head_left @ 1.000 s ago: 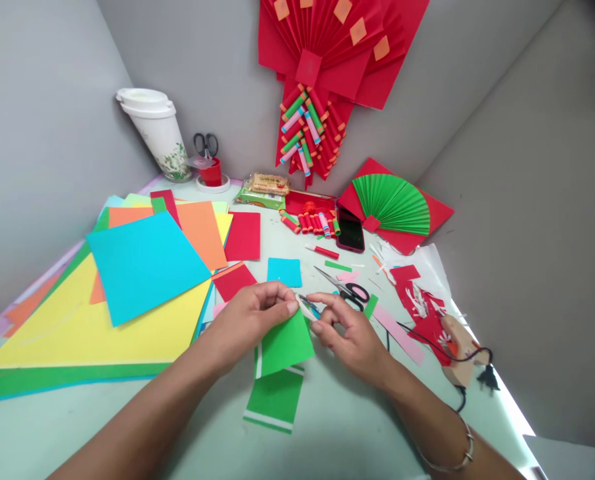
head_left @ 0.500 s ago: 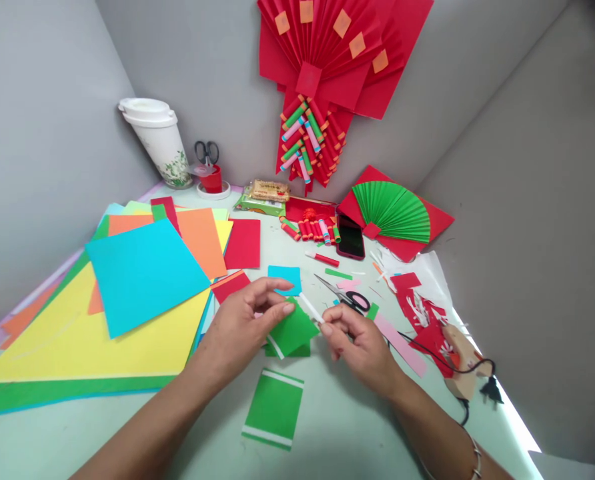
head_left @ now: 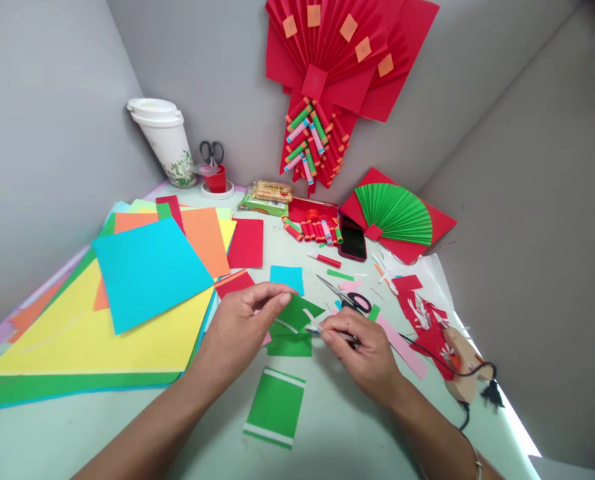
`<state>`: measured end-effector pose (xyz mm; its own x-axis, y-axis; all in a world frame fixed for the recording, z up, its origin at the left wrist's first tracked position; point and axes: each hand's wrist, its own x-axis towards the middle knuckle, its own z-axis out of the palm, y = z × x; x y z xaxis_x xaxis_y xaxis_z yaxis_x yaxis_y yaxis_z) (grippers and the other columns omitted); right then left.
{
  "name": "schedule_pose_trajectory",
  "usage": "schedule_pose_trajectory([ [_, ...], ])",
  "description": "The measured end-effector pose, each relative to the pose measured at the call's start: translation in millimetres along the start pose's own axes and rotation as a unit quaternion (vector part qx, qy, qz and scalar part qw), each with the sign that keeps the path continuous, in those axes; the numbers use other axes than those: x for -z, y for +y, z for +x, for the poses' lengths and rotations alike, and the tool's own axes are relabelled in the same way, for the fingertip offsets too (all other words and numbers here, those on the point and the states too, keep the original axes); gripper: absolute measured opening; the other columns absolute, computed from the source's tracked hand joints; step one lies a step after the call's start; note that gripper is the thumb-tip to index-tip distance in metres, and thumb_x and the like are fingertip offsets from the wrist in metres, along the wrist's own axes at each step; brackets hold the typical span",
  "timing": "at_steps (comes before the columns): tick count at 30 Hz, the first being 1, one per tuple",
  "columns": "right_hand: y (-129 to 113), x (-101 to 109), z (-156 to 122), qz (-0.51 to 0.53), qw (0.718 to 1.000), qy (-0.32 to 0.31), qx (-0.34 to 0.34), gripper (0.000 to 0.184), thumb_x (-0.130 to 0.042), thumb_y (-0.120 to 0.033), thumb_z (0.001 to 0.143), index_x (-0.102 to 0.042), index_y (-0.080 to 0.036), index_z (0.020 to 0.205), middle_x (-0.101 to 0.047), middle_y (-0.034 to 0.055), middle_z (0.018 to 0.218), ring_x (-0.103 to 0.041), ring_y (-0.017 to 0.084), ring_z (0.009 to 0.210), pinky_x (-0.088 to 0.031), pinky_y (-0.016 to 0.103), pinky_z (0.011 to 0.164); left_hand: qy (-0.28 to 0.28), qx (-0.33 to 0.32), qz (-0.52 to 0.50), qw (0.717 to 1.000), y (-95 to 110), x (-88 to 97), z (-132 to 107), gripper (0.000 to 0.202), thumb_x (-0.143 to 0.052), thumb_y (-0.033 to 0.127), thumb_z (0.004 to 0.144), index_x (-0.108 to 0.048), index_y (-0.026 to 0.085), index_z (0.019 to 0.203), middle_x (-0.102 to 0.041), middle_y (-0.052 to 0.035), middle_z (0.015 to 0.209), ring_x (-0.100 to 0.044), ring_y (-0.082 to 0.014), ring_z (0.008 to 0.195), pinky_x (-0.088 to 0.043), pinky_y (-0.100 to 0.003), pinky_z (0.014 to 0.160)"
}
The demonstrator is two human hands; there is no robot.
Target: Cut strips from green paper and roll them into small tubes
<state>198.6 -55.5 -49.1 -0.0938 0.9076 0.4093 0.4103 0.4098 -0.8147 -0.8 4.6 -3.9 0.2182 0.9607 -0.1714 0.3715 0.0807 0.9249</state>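
Note:
Between its thumb and fingers my left hand pinches a green paper piece, tilted above the table and carrying white strips. My right hand is closed beside that paper's right corner, its fingertips on a thin white strip, partly hidden by the fingers. Below the raised piece lies another green paper. Nearer to me, a green paper rectangle rests flat with a white strip along two opposite edges. Black-handled scissors lie just beyond my right hand.
Stacked coloured sheets fill the left side. At the back stand a white cup, a red scissor holder, small paper rolls and a phone. Red scraps and a corded glue gun lie right.
The white strip stretched between my hands before now shows as a short piece by my right fingertips. The green paper has tilted, and the view has shifted slightly.

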Motion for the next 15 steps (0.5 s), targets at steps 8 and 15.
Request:
schedule_pose_trajectory([
  [8, -4.2, 4.0, -1.6, -0.036, 0.999, 0.002, 0.032, 0.012, -0.065, -0.014, 0.091, -0.074, -0.02, 0.093, -0.065, 0.0048, 0.088, -0.063, 0.014, 0.08, -0.049, 0.025, 0.067, -0.011, -0.073, 0.014, 0.997, 0.6, 2.9, -2.7, 0.027, -0.062, 0.047, 0.087, -0.075, 0.023, 0.09, -0.073, -0.0018, 0.094, -0.066, -0.0199, 0.089, -0.051, -0.024, 0.067],
  [15, -5.9, 3.4, 0.7, -0.035, 0.998, -0.006, 0.043, 0.012, -0.064, -0.011, 0.091, -0.071, -0.02, 0.092, -0.069, 0.0041, 0.087, -0.066, 0.015, 0.083, -0.051, 0.027, 0.074, -0.06, -0.116, 0.006, 0.991, -1.1, 5.3, -1.2, 0.023, -0.062, 0.044, 0.09, -0.078, 0.029, 0.099, -0.073, 0.0005, 0.095, -0.065, -0.0164, 0.09, -0.048, -0.025, 0.082],
])
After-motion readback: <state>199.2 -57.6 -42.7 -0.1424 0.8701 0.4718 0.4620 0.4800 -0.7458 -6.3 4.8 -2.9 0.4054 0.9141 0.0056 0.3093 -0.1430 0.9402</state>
